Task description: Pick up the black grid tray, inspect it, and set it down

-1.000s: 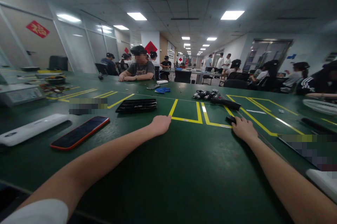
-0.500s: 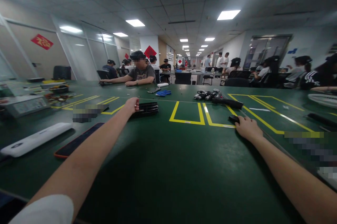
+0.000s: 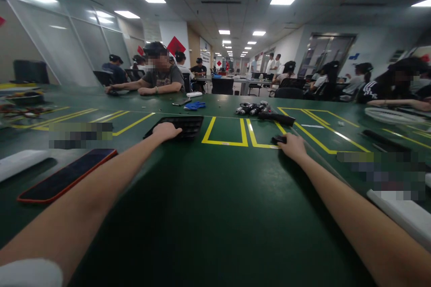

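Panel (image 3: 192,127) at eleven o'clock, on the green table (image 3: 208,210), and here's the left hand (image 3: 164,130) right on it! Curled narrow over the near edge, thumb across the slotted face; the other fingertips are out of sight. That edge lies closest to the wearer, probably why it is the one gripped, and most of the face shows beyond the knuckles.

Over to one o'clock: the right hand (image 3: 292,145), closed in tight on the near end of a small black piece (image 3: 276,139). That piece sits by a corner of the yellow tape (image 3: 225,143), whose outlines run between the two hands, presumably marking out places. The wide spread of the arms leaves the stretch of tape between them unobstructed.

Beyond, between twelve and one, cables (image 3: 252,108) lie bunched with a dark tube (image 3: 278,119) just beside. A blue glove (image 3: 194,106) rests near twelve, past the panel. And at ten, a phone (image 3: 67,175), orange-rimmed, lies flat beside the left forearm, well apart from the grip.
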Tool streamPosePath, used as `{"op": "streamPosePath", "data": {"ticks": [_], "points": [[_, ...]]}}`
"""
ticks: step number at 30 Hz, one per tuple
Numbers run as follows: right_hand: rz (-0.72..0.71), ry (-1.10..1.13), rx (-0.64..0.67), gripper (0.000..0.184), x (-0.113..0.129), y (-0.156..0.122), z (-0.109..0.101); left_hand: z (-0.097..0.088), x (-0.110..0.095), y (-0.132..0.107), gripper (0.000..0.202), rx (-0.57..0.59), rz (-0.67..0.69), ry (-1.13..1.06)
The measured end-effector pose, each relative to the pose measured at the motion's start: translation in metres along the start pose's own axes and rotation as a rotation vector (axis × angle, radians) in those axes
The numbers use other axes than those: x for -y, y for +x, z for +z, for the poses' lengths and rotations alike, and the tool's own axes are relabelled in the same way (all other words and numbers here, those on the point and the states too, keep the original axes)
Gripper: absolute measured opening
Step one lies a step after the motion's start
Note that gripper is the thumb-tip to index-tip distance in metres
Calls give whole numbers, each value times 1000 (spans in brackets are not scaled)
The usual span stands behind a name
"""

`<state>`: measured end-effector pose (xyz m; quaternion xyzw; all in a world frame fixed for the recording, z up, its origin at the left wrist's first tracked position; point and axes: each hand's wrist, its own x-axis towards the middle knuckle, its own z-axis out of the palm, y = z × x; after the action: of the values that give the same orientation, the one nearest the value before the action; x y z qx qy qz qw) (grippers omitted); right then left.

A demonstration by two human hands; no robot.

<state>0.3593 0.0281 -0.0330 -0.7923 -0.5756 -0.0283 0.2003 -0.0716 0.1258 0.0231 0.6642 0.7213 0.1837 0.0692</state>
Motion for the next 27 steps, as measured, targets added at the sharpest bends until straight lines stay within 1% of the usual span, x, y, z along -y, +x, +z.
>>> {"op": "streamPosePath", "data": {"ticks": [2, 4, 6, 8, 10, 11, 15, 19, 23, 25, 27], "points": [[-113, 213, 30, 32, 21, -12, 0, 12, -21, -24, 46, 4, 67, 85], [-215, 509, 78, 34, 46, -30, 0, 23, -42, -54, 49, -18, 217, 108], [-299, 814, 161, 36, 71, -52, 1, 31, -60, -85, 46, -25, 372, 27], [-372, 1070, 256, 37, 92, -72, 2, 37, -72, -110, 41, -5, 489, -79], [-437, 1228, 319, 37, 104, -86, 3, 40, -78, -127, 36, 13, 565, -171], [-462, 1263, 333, 37, 107, -91, 4, 42, -79, -132, 35, 12, 591, -211], [-500, 1233, 358, 35, 107, -99, 6, 48, -76, -139, 33, 6, 671, -351], [-553, 1146, 329, 39, 104, -99, 13, 50, -72, -143, 33, 3, 717, -423], [-634, 1020, 281, 42, 101, -99, 19, 47, -71, -147, 31, 40, 721, -320], [-690, 947, 247, 41, 101, -100, 19, 44, -72, -147, 31, 87, 726, -248], [-763, 872, 232, 41, 102, -100, 16, 42, -73, -146, 32, 148, 738, -228]]}}
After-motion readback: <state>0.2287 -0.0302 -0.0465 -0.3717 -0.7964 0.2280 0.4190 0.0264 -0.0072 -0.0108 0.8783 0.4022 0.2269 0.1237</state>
